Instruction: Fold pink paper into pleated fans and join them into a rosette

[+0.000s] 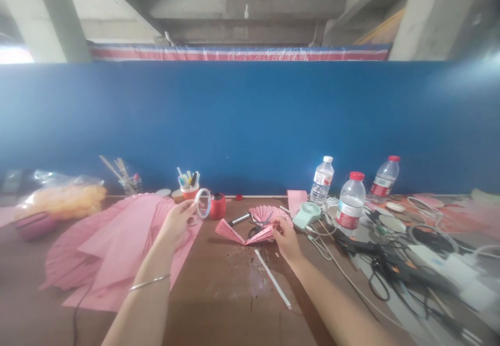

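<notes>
My left hand (179, 222) grips a roll of white tape (203, 203), held upright above the table beside a red round container (217, 206). With its fingers pinched, my right hand (286, 235) holds the right end of a pleated pink paper fan (231, 233), which is folded into a V on the table. Behind it lie another pleated pink paper piece (262, 212), scissors partly hidden by the paper, and a dark-handled tool (239, 219). A white strip (272, 279) rests in front, among small dark scraps.
Pink paper sheets (117, 252) cover the left side. A cup of pens (189, 190) stands behind. To the right are a mint handheld fan (307, 215), several water bottles (350, 205), tangled cables and a power strip (398, 265). A blue partition (242, 127) rises at the back.
</notes>
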The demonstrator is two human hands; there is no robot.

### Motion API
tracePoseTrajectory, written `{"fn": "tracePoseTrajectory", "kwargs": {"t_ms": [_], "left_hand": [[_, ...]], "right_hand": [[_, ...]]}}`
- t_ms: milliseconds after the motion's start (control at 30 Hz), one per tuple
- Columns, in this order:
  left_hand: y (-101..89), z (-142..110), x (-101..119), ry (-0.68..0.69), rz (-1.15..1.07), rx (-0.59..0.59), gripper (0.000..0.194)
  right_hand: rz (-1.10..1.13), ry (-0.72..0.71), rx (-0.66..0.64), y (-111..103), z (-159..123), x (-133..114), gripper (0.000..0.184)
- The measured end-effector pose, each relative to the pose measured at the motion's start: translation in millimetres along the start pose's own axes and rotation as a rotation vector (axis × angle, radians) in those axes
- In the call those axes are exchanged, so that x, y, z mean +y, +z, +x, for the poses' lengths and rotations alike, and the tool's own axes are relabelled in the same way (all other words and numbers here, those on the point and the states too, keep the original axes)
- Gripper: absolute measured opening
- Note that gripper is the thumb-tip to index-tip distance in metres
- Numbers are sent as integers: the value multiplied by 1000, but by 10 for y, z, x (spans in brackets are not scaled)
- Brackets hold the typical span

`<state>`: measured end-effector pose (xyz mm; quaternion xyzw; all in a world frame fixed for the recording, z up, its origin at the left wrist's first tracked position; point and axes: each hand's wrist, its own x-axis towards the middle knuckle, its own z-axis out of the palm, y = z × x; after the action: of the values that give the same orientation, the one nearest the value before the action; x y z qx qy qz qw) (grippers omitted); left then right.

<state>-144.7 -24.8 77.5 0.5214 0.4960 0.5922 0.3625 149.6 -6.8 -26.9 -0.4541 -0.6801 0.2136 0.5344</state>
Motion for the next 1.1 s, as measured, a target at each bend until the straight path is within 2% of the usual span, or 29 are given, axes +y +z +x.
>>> {"fn": "tracePoseTrajectory", "kwargs": {"t_ms": [167, 300, 367, 433, 500, 667, 1100], "left_hand": [[384, -161, 84, 78, -36, -100, 30], [703, -347, 53, 131, 101, -116, 21], [834, -451, 24, 152, 178, -107, 19], [942, -550, -11, 107, 230, -112, 24], [1024, -635, -50, 109, 284, -92, 25], [1115, -735, -158, 251, 319, -145, 21], [1112, -775, -170, 252, 332, -166, 21]], "right_hand": [[-89, -76, 19, 5, 10, -18, 18], [-137, -166, 61, -5, -28, -107, 20], [-132, -258, 44, -2, -72, -194, 19], [-109, -399, 33, 12, -117, -308, 20], [-80, -475, 47, 32, -150, -431, 25], [-15, -483, 6, 63, -178, -629, 33], [52, -391, -59, 33, -191, -694, 9]]}}
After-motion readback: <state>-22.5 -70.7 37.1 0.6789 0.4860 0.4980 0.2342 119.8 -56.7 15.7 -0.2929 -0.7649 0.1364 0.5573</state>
